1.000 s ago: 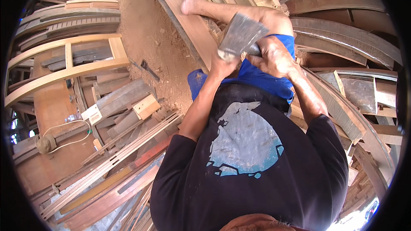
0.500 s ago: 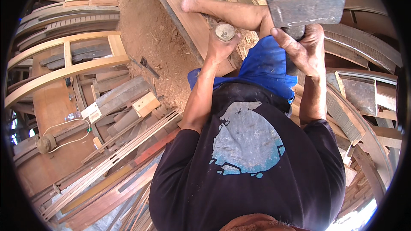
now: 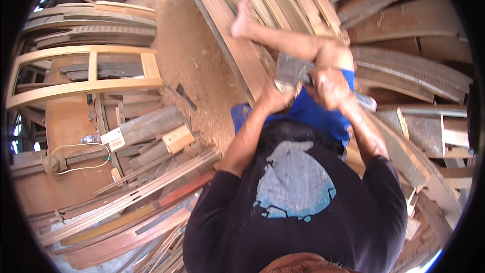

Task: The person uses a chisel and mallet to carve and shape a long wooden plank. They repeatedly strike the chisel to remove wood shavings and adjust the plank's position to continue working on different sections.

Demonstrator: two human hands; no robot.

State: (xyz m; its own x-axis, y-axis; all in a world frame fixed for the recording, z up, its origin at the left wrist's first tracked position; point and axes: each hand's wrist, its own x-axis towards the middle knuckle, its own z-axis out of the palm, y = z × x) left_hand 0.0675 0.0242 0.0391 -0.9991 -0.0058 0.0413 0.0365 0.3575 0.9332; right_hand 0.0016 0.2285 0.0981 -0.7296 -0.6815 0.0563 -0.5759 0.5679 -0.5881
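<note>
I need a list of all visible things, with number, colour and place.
Broad tool: one, grey, centre
Small piece: one, pale, mostly hidden below tool
Frame: one, yellowish, left
Thin object: one, black, floor
Lump with cord: one, brown, lower left
Timber: many, brown and grey, both sides
Long plank: one, brown, upper centre
Shirt: one, black, lower centre
Shorts: one, blue, centre
Leg: one, bare, upper centre
Left hand: one, holding small piece
Right hand: one, gripping tool

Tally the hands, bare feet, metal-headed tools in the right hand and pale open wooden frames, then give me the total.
Hands: 2, left hand and right hand
Bare foot: 1
Metal-headed tool: 1
Pale wooden frame: 1
Total: 5
</note>
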